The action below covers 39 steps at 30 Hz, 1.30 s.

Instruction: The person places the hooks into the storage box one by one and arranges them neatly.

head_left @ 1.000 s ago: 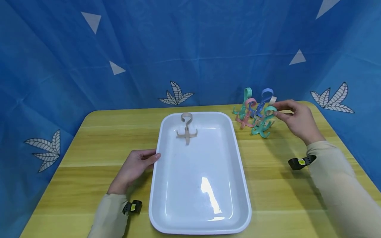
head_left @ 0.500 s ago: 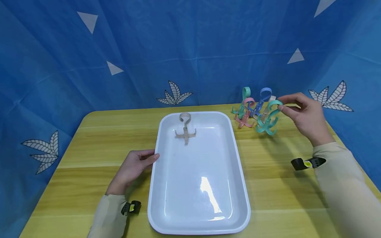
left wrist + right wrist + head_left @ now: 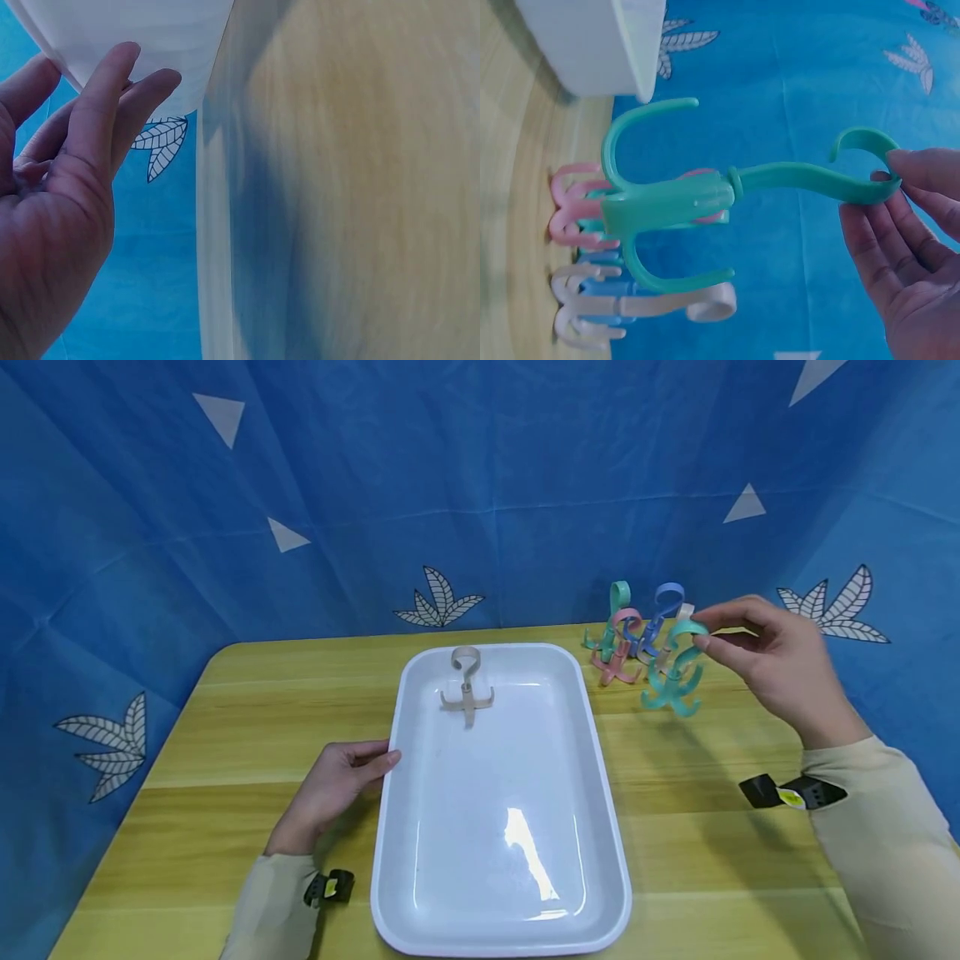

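Note:
A green multi-prong hook (image 3: 672, 685) hangs by its curled top from my right hand (image 3: 780, 660). Thumb and fingers pinch that curl, as the right wrist view also shows, and the prongs point down off the table. My left hand (image 3: 337, 789) holds the left rim of a white tray (image 3: 517, 860), thumb over the edge. In the left wrist view, fingers (image 3: 101, 105) lie against the tray's outer wall. A beige hook (image 3: 468, 697) stands inside the tray near its far end.
Right of the tray's far end stand a pink hook (image 3: 617, 664), another green hook (image 3: 619, 602), a blue hook (image 3: 667, 597) and a pale hook (image 3: 592, 305). They sit close together on the wooden table (image 3: 300, 693). A blue curtain (image 3: 480, 485) rises behind.
My right hand has lifted the front green hook off the table and drawn it slightly right and toward me, apart from the group. The left hand stays at the tray's rim.

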Tool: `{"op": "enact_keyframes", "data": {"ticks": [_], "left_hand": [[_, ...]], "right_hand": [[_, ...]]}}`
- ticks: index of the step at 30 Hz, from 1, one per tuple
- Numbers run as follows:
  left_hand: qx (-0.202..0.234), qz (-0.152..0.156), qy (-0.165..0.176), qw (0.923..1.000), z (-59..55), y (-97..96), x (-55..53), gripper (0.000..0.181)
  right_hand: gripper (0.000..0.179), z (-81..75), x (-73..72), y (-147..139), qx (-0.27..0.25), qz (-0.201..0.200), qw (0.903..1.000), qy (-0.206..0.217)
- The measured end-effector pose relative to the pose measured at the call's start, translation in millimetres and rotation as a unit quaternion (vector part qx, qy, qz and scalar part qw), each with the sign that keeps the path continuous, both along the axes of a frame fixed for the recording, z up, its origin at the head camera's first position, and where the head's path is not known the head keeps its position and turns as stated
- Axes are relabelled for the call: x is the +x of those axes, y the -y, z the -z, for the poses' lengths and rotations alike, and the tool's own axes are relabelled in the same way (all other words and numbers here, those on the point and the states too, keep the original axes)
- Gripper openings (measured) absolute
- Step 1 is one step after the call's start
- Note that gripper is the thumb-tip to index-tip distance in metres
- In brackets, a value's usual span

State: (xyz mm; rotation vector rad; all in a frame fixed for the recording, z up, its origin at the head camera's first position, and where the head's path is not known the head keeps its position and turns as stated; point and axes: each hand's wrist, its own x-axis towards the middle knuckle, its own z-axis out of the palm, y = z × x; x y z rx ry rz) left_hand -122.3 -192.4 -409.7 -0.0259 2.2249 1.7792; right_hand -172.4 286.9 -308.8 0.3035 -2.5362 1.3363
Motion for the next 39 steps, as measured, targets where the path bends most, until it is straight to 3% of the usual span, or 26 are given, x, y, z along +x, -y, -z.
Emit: {"op": "enact_keyframes", "data": {"ticks": [10, 20, 32, 39], "left_hand": [[-0.015, -0.004, 0.006, 0.9999, -3.3, 3.0, 0.2, 0.052], [-0.019, -0.001, 0.007, 0.9998, -4.3, 2.3, 0.5, 0.051], [-0.004, -0.002, 0.002, 1.0, -0.8, 2.5, 1.4, 0.05], [0.004, 0.007, -0.002, 1.0, -0.6, 1.4, -0.3, 0.05]], "right_hand": [[0.023, -17.5, 2.2, 31.4, -0.003, -0.072, 0.9973, -0.016], [0.02, -29.0, -4.3, 69.3, 0.007, -0.157, 0.9867, -0.039], [0.016, -12.9, -21.2, 104.4, 0.016, -0.21, 0.9775, -0.012], [0.016, 6.3, -33.1, 114.9, -0.019, -0.233, 0.9722, 0.011]]}}
